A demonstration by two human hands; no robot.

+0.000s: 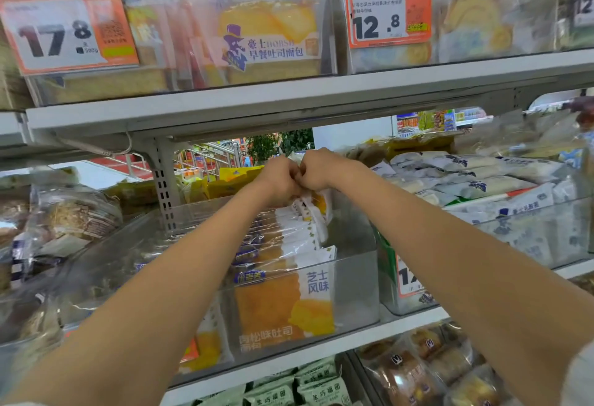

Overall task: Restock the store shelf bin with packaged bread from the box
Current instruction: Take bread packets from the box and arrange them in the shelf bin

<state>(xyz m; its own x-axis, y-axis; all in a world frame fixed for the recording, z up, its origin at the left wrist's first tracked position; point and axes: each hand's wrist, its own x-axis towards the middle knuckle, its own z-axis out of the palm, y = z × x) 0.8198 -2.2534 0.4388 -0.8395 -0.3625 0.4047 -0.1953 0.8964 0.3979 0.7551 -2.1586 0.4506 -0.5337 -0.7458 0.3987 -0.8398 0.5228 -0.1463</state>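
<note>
A clear plastic shelf bin (356, 290) on the middle shelf holds several upright packs of orange-and-white packaged bread (283, 303). Both my arms reach deep into the bin. My left hand (279, 177) and my right hand (318, 169) are side by side at the back, fingers curled, gripping the top edge of the rearmost bread pack (308, 208). The box is not in view.
An upper shelf (289, 100) hangs just above my hands, carrying bins of toast with orange price tags (64, 33). Neighbouring bins hold white bread packs (482, 180) on the right and brown loaves (74, 216) on the left. A lower shelf holds green packets (289, 389).
</note>
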